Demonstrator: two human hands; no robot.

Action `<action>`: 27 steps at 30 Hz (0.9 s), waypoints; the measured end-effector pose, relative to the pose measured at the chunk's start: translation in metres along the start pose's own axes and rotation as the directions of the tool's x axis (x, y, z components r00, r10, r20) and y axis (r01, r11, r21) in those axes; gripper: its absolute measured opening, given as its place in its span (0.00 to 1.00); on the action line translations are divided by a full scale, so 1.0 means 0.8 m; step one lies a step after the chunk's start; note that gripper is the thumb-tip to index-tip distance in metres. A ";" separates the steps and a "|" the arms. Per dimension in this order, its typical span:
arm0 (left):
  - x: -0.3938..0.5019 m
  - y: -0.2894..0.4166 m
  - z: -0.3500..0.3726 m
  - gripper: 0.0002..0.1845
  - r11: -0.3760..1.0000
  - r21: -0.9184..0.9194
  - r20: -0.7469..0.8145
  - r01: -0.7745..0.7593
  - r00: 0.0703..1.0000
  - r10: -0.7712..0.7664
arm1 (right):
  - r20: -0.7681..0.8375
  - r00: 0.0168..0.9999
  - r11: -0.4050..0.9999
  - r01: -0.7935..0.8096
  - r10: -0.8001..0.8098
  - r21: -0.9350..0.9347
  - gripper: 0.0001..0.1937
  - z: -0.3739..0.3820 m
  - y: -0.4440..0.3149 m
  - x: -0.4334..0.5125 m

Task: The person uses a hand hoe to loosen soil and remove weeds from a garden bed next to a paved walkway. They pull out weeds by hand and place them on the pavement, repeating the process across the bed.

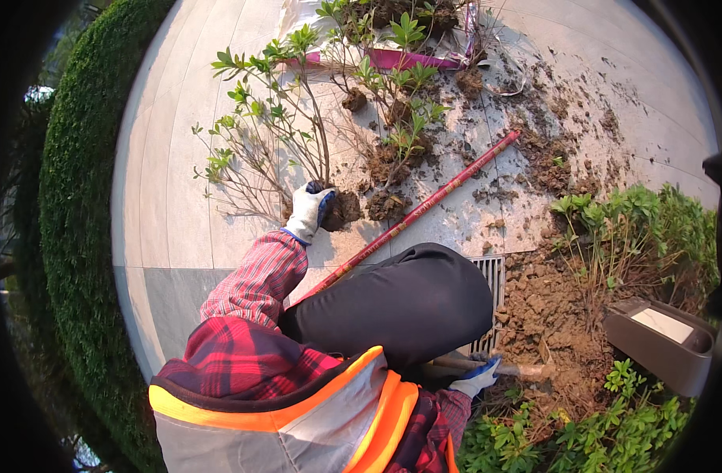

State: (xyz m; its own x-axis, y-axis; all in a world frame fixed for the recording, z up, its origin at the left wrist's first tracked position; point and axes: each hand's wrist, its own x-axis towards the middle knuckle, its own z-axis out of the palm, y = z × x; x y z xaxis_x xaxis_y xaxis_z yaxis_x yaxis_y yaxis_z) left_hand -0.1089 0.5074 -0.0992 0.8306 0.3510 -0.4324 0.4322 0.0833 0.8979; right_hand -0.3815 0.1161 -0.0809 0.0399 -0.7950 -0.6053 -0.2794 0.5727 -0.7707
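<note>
My left hand (309, 210), in a white and blue work glove, grips the base of a leafy shrub seedling (319, 136) just above its soil root ball (342, 211). The root ball is at the paving. My right hand (478, 377), gloved alike, is closed around the wooden handle (449, 362) of a tool beside my knee, over the bed's edge. The tool's far end lies at the brown soil (565, 307); its head cannot be made out. More seedlings with root balls (387, 205) lie beyond my left hand.
A red printed pole (432, 202) lies diagonally across the paving. A metal drain grate (492, 278) borders the soil bed. A brown lamp-like fixture (656, 349) stands among low shrubs (624, 230). Further off, a white and purple sack (390, 59) holds plants. Loose soil is scattered about. A clipped hedge (92, 236) stands left.
</note>
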 end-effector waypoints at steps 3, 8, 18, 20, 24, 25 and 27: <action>-0.017 0.043 0.017 0.05 0.970 -0.003 0.139 -0.244 0.960 0.242 | -0.213 0.976 0.995 0.028 -0.049 -0.098 0.16 -0.006 0.007 0.008; -0.023 0.084 0.056 0.07 0.546 0.552 0.458 -0.630 0.776 0.434 | -0.058 0.998 0.999 -0.035 0.035 0.013 0.23 -0.014 0.014 0.022; -0.063 0.135 0.233 0.18 0.991 -0.049 0.699 -0.127 0.704 0.125 | -0.086 0.996 0.981 0.001 0.016 0.193 0.09 -0.020 0.046 0.054; -0.090 0.163 0.277 0.15 0.948 0.066 0.825 -0.311 0.552 0.123 | -0.002 1.000 0.958 0.007 -0.007 0.287 0.08 -0.020 0.048 0.055; -0.160 0.182 0.373 0.14 0.983 0.082 0.888 -0.164 0.460 0.003 | 0.006 1.000 0.925 0.025 -0.029 0.378 0.05 -0.018 0.052 0.055; -0.176 0.183 0.395 0.16 0.980 0.095 0.915 -0.172 0.402 -0.018 | 0.008 0.999 0.923 0.027 -0.032 0.383 0.05 -0.019 0.053 0.055; -0.208 0.179 0.439 0.15 0.974 0.157 0.952 -0.165 0.288 -0.105 | 0.024 1.000 0.920 -0.004 -0.006 0.392 0.07 -0.020 0.058 0.059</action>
State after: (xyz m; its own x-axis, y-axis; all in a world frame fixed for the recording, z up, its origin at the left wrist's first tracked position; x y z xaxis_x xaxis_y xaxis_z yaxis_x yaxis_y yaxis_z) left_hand -0.0617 0.1334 0.0727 0.5282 -0.7955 -0.2969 0.3389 -0.1231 0.9327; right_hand -0.4078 0.1023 -0.1422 0.0647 -0.7935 -0.6052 0.1187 0.6082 -0.7848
